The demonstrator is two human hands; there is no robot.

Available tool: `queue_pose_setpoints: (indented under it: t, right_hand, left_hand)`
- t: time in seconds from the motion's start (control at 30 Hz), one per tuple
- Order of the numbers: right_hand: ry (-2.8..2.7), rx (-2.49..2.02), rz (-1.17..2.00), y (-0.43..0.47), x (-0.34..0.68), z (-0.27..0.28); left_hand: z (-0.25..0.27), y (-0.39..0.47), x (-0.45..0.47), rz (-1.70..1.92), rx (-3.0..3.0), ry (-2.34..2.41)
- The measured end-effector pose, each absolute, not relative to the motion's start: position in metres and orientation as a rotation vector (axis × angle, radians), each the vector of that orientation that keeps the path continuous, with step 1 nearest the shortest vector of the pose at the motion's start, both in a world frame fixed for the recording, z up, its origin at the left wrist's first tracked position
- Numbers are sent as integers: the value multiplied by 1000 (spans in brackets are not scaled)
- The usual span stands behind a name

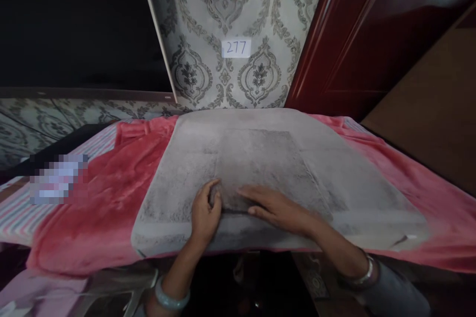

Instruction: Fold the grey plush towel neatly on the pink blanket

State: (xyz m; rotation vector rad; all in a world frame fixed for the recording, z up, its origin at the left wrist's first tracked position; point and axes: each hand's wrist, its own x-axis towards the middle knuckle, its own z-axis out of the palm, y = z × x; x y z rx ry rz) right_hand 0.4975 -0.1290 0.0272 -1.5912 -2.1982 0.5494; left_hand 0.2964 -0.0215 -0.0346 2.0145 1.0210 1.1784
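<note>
A grey plush cloth (pixel 171 178) is spread over the table, with a folded grey plush panel (pixel 264 158) lying on its middle. My left hand (pixel 207 210) rests at the panel's near left corner, fingers curved and thumb held apart from them. Whether any fabric sits between that thumb and the fingers is hard to make out. My right hand (pixel 273 206) lies palm down on the near edge of the panel, its fingers stretched toward the left and slightly blurred.
A red-pink blanket (pixel 107 198) lies beneath the grey cloth, over a striped cover (pixel 18 213). Behind are a dark screen (pixel 82 25), a patterned wall (pixel 225 84) with a paper marked 277 (pixel 236 48), and a dark red door (pixel 345 34). A pixelated patch covers something at left.
</note>
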Motion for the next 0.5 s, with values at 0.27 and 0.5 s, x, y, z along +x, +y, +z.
queue_pose_setpoints:
  t: [0.27,0.5]
  right_hand:
    - [-2135,-2004,166,-5,502,26]
    - [-2423,-1757,268,-21,475,4]
  left_hand:
    - [-40,-23,292,1234,2011,987]
    - [-42,-26,289,1391,2071,1012]
